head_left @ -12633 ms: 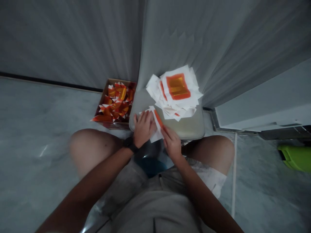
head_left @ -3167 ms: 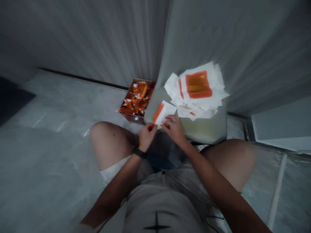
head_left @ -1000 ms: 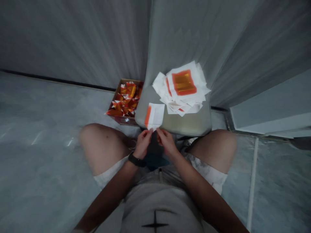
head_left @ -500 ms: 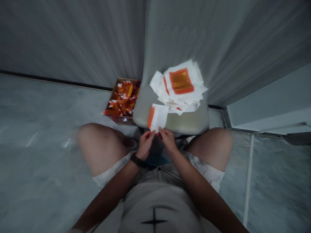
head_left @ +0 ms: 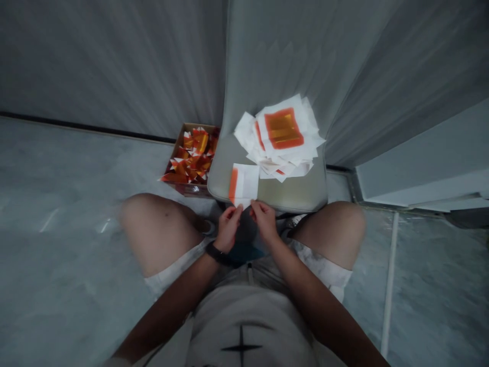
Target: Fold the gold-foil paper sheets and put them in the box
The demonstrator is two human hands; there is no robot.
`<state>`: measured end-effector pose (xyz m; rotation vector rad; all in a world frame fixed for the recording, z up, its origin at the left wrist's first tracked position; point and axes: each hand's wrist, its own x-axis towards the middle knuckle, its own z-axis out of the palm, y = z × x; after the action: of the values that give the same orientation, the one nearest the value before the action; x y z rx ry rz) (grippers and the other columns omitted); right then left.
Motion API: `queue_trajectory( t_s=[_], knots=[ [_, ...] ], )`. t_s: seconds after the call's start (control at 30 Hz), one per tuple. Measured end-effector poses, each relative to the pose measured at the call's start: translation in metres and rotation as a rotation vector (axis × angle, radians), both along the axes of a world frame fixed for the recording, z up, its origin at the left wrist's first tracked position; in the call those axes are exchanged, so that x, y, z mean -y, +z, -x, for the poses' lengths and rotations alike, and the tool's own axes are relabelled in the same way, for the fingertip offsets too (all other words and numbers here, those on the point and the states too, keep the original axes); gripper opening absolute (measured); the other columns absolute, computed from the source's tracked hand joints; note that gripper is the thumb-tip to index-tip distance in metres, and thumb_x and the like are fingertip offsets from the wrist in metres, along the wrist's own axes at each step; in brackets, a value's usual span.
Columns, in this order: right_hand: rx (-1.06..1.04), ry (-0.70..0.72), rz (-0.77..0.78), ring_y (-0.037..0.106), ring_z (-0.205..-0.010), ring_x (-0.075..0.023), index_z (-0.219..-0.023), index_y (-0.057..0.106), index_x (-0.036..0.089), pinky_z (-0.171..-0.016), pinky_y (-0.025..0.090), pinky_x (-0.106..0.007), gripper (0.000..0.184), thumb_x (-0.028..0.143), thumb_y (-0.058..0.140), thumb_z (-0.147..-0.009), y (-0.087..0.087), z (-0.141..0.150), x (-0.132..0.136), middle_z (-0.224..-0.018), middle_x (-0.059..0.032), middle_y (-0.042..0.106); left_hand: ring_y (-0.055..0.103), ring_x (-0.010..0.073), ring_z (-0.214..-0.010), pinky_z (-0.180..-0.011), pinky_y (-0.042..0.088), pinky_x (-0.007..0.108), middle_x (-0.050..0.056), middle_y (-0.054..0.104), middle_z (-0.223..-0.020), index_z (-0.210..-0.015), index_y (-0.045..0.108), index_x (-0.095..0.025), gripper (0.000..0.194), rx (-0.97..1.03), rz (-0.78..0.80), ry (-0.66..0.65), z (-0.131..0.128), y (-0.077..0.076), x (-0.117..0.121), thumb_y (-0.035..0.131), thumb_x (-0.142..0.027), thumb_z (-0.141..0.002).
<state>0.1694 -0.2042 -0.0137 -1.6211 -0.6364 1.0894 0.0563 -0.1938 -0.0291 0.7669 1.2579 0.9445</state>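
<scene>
A partly folded white paper sheet (head_left: 246, 182) with an orange band along its left side is held over the front edge of the chair seat. My left hand (head_left: 228, 225) pinches its near edge, thumb and fingertips pressed together. On the near right corner, my right hand (head_left: 264, 219) closes its fingertips the same way. Just beyond lies a loose pile of white sheets (head_left: 311, 120); the top one carries an orange square with a shiny gold middle (head_left: 283, 128).
A grey chair (head_left: 233, 148) stands between my knees. On the floor to its left is a cardboard box (head_left: 191, 189) full of folded orange, gold and white paper pieces (head_left: 196, 153). Grey curtains (head_left: 114, 66) hang behind, and a pale panel (head_left: 424, 158) stands at the right.
The sheet in my hands has shifted slightly left and turned a little. My hands are a touch farther apart. The pile and the box look unchanged.
</scene>
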Motion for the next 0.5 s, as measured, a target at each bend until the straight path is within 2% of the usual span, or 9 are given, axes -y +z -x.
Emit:
queue_trajectory(
  t_s=[0.13, 0.3, 0.4, 0.5],
  knots=[
    [0.062, -0.065, -0.002, 0.045, -0.052, -0.0156, -0.057, 0.050, 0.027, -0.052, 0.036, -0.027, 0.041, 0.057, 0.052, -0.085, -0.001, 0.000, 0.003, -0.055, 0.0035, 0.050, 0.041, 0.0065, -0.054, -0.049, 0.028, 0.020, -0.006, 0.048, -0.061, -0.074, 0.059, -0.018, 0.053, 0.039, 0.016, -0.004, -0.003, 0.003, 0.002, 0.082, -0.065, -0.069],
    [0.125, 0.015, -0.021, 0.052, -0.052, -0.0165, -0.068, 0.059, 0.026, -0.054, 0.041, -0.028, 0.038, 0.057, 0.048, -0.089, 0.000, -0.012, -0.002, -0.058, 0.0032, 0.058, 0.035, 0.0047, -0.052, -0.045, 0.022, 0.018, -0.008, 0.041, -0.061, -0.076, 0.056, -0.018, 0.053, 0.093, 0.116, 0.044, 0.007, 0.015, 0.013, 0.085, -0.062, -0.068],
    [0.264, 0.098, -0.001, 0.059, -0.055, -0.0176, -0.071, 0.063, 0.025, -0.058, 0.043, -0.028, 0.040, 0.055, 0.049, -0.092, 0.006, -0.021, -0.020, -0.061, 0.0008, 0.064, 0.032, 0.0042, -0.049, -0.044, 0.020, 0.019, -0.009, 0.038, -0.059, -0.078, 0.057, -0.019, 0.051, 0.114, 0.135, 0.075, 0.022, 0.024, 0.025, 0.086, -0.060, -0.069],
    [0.410, 0.188, 0.024, 0.063, -0.061, -0.0197, -0.067, 0.067, 0.022, -0.061, 0.044, -0.029, 0.042, 0.054, 0.056, -0.092, 0.013, -0.023, -0.051, -0.059, -0.0032, 0.066, 0.026, 0.0039, -0.046, -0.042, 0.017, 0.020, -0.010, 0.031, -0.057, -0.075, 0.052, -0.020, 0.053, 0.124, 0.144, 0.145, 0.034, 0.030, 0.028, 0.087, -0.059, -0.067]
  ],
)
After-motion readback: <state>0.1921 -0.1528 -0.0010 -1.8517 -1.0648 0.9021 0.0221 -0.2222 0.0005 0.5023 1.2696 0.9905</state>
